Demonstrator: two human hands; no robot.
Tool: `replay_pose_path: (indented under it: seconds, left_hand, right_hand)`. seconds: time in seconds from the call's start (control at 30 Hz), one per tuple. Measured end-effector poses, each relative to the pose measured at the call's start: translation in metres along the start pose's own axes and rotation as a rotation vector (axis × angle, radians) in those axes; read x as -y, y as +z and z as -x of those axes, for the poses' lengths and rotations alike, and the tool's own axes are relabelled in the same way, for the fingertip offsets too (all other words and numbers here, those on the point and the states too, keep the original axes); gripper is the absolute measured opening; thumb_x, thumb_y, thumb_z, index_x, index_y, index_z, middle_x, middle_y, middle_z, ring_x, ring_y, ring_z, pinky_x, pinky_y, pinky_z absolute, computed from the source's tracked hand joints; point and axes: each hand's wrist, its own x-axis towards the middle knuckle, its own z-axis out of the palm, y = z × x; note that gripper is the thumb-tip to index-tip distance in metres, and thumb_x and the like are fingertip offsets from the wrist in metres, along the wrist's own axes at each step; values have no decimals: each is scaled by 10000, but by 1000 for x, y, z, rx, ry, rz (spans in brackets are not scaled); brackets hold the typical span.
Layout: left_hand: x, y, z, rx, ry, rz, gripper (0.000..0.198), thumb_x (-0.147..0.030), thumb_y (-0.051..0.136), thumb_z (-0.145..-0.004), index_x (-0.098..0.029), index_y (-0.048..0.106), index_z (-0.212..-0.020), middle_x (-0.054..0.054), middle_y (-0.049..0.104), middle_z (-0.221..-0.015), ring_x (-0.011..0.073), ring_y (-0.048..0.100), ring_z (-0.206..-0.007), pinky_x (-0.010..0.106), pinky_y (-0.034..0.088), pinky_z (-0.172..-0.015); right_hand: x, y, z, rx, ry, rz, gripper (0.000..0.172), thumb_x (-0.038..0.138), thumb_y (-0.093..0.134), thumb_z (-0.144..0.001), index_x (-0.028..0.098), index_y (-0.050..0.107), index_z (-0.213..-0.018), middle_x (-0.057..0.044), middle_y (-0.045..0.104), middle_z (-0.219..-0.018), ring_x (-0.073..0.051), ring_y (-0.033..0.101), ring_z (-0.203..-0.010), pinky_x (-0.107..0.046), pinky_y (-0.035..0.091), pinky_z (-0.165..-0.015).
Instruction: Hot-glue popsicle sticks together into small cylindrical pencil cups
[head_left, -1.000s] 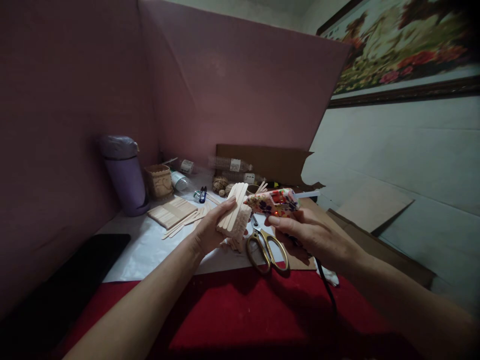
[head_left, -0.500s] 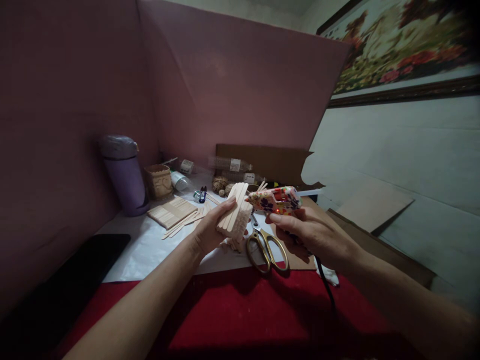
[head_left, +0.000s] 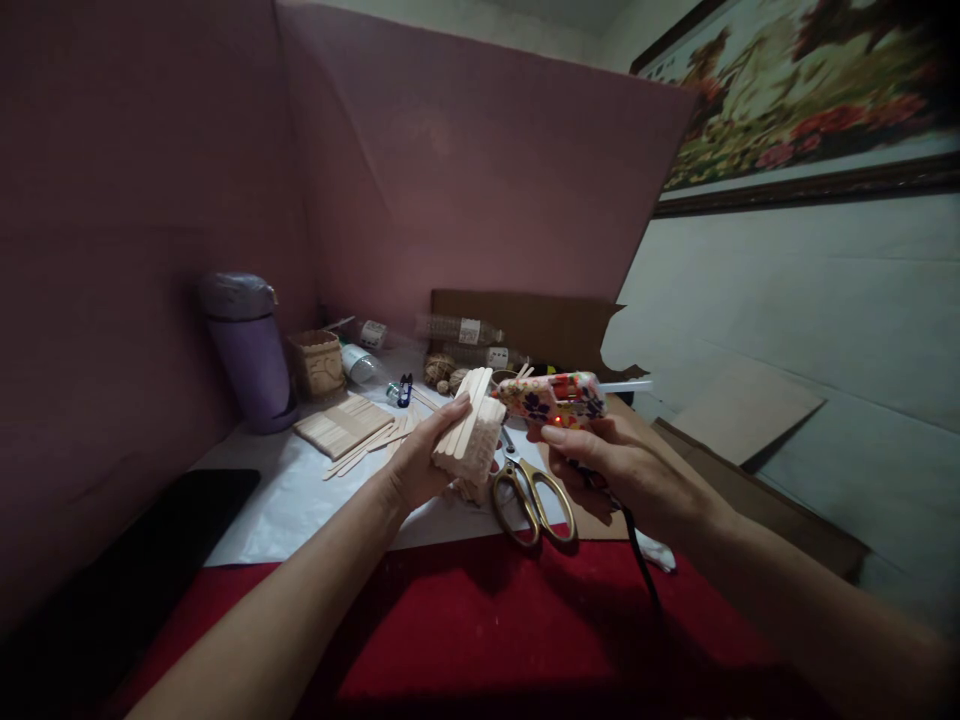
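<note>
My left hand (head_left: 429, 445) is closed around a small block (head_left: 480, 455) with pale craft sticks (head_left: 466, 420) lying side by side on its top; what the block is made of is hard to make out. In my right hand (head_left: 611, 460) is a flower-patterned hot glue gun (head_left: 551, 398) with a small red light lit and a white glue stick (head_left: 628, 386) poking out of its back. Its nozzle points left, close to the block's upper right edge. Below, gold-handled scissors (head_left: 534, 500) lie on the table.
A bundle of craft sticks (head_left: 346, 425) and loose sticks lie on white sheeting (head_left: 262, 510). Behind stand a purple bin (head_left: 251, 360) and a small box (head_left: 318, 364), with plastic bottles (head_left: 363, 362) and twine balls (head_left: 439, 370). Cardboard (head_left: 540, 330) leans at the back; a black cord (head_left: 643, 560) hangs down.
The glue gun has shifted very slightly to the right, away from the block. The block has tilted a little in my left hand.
</note>
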Motion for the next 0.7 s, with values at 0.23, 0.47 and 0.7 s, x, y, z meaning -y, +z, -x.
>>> replay_pose_path:
  seconds: [0.23, 0.47, 0.7]
  left_hand:
    - [-2, 2, 1, -46, -38, 23, 366, -421, 498, -906, -94, 651, -969, 141, 714, -743, 237, 680, -587, 347, 557, -569]
    - [-6, 8, 2, -106, 1, 11, 313, -355, 457, -924, -98, 618, -1003, 122, 696, -704, 232, 672, -558, 342, 560, -522]
    - [-11, 7, 1, -143, 91, 29, 323, -368, 472, -919, -99, 635, -994, 111, 701, -705, 210, 660, -535, 310, 547, -487]
  right_hand:
    - [-24, -29, -9, -298, -209, 264, 469, 568, 556, -892, 207, 463, -607, 30, 437, -528, -101, 419, -456, -245, 326, -434]
    - [-77, -78, -36, -495, 38, 880, 327, 454, 452, -931, 174, 622, -931, -82, 663, -780, -195, 585, -668, -282, 398, -591]
    - [-115, -87, -39, -375, 10, 1115, 279, 354, 448, -943, 191, 671, -973, -109, 700, -827, -221, 625, -735, -290, 408, -627]
